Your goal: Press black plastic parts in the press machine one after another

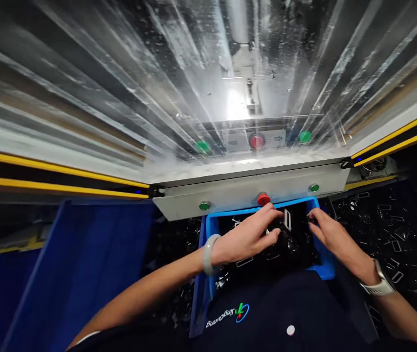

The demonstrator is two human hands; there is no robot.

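Observation:
Both my hands reach into a small blue bin [321, 268] full of small dark metal parts [296, 247] set in front of me. My left hand [248, 235], with a pale bangle on the wrist, lies over the parts with its fingers curled round a few of them. My right hand [328, 232], with a watch on the wrist, rests at the bin's right side, fingers bent down into the parts; what they hold is hidden. A light rectangular frame piece [287, 219] stands up between the two hands.
A machine's grey front panel [230, 193] carries a red button [263, 199] between two green buttons [204, 206] just beyond the bin. Yellow-striped guards run left and right. A large blue bin [83, 259] stands left; loose dark parts [387, 230] fill the right.

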